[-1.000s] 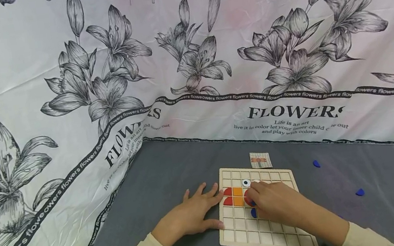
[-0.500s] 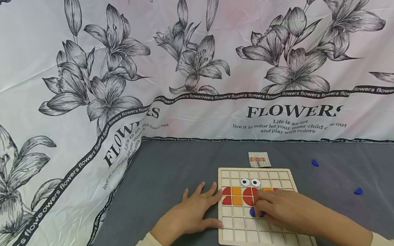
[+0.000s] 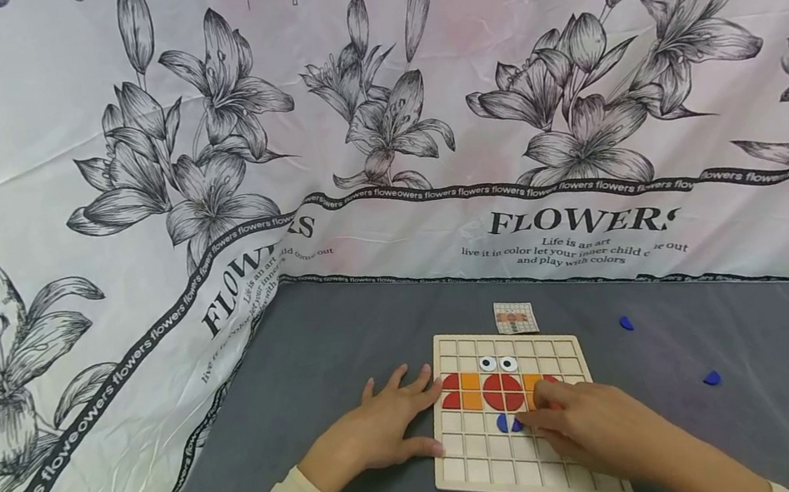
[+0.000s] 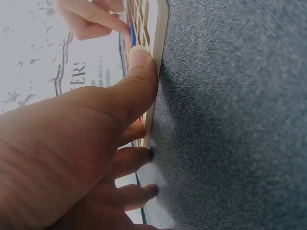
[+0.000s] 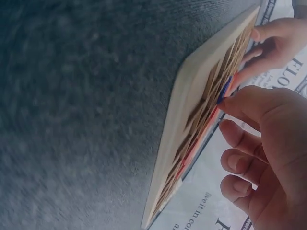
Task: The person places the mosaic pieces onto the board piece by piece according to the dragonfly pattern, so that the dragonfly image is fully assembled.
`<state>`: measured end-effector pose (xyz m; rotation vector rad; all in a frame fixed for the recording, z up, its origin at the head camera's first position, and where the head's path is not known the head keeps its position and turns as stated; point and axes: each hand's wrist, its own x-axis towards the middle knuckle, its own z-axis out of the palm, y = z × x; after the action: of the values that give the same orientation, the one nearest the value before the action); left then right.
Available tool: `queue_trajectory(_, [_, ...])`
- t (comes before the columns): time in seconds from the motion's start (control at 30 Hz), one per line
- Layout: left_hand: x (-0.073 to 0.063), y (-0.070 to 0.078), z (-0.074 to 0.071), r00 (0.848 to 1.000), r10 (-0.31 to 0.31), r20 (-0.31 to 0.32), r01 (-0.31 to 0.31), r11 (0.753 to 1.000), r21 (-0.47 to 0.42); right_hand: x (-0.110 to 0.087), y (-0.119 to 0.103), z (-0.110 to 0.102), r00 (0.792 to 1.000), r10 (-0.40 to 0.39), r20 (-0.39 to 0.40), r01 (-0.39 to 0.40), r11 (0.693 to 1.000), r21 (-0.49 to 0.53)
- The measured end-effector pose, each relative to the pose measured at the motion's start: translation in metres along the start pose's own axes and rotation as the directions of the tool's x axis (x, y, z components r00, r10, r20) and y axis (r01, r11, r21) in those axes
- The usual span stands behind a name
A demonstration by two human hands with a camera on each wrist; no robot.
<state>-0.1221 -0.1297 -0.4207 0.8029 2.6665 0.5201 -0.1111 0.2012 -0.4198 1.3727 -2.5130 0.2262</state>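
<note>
A wooden grid board [image 3: 471, 470] lies on the dark grey tabletop. Fingers spread, my left hand [image 3: 382, 426] rests along its left edge, thumb tip at the rim in the left wrist view. My right hand [image 3: 601, 423] is over the board's right half. Its thumb touches a blue quarter-round piece [image 3: 516, 425], while the other fingers are bent and apart from it, as the right wrist view shows. Directly left sits another blue piece [image 3: 502, 422]. Above them is a red circle [image 3: 503, 392] of quarter pieces, topped by two eye pieces [image 3: 488, 364]. Orange squares [image 3: 471, 391] flank the circle.
Behind the board lies a small card [image 3: 515, 317] with a printed grid picture. Two loose blue pieces, one farther back [image 3: 627, 323] and one nearer [image 3: 712, 378], lie right of the board. A flower-printed curtain [image 3: 393, 233] borders the table.
My right hand has drawn back toward the lower right, uncovering the red circle, the second eye and the blue piece under the thumb. My left hand has stayed at the board's edge.
</note>
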Motion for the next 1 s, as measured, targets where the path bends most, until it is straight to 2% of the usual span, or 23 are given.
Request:
queue_trajectory(0.2, [-0.001,0.000,0.000,1.000,-0.002,0.005,0.002,1.000,0.000,0.000,-0.002,0.002,0.995,0.051,0.088,-0.053,0.998,0.017])
queue_trajectory(0.3, [0.000,0.000,0.001,1.000,-0.005,0.008,0.005,1.000,0.003,0.001,-0.003,0.003,0.992,0.065,0.108,-0.066,0.998,0.008])
queue_trajectory(0.5, [-0.001,0.000,-0.001,1.000,-0.007,0.010,0.007,1.000,0.000,0.001,-0.003,0.003,0.992,0.080,0.098,-0.081,0.997,0.010])
queue_trajectory(0.67, [-0.002,0.001,-0.001,1.000,-0.013,0.009,0.013,1.000,0.001,0.000,0.002,-0.003,0.997,0.070,0.039,-0.072,0.997,0.036])
queue_trajectory(0.73, [-0.002,0.001,-0.002,1.000,-0.014,0.009,0.014,1.000,0.002,-0.002,0.010,-0.006,0.996,0.090,-0.010,-0.090,0.995,0.048])
queue_trajectory(0.83, [-0.002,0.002,-0.002,1.000,-0.018,0.010,0.018,1.000,-0.001,-0.008,0.031,-0.013,0.985,0.161,-0.062,-0.158,0.986,0.042])
queue_trajectory(1.0, [-0.002,0.002,-0.002,1.000,-0.012,0.012,0.012,1.000,-0.008,-0.023,0.078,-0.033,0.946,0.307,-0.105,-0.313,0.949,-0.047])
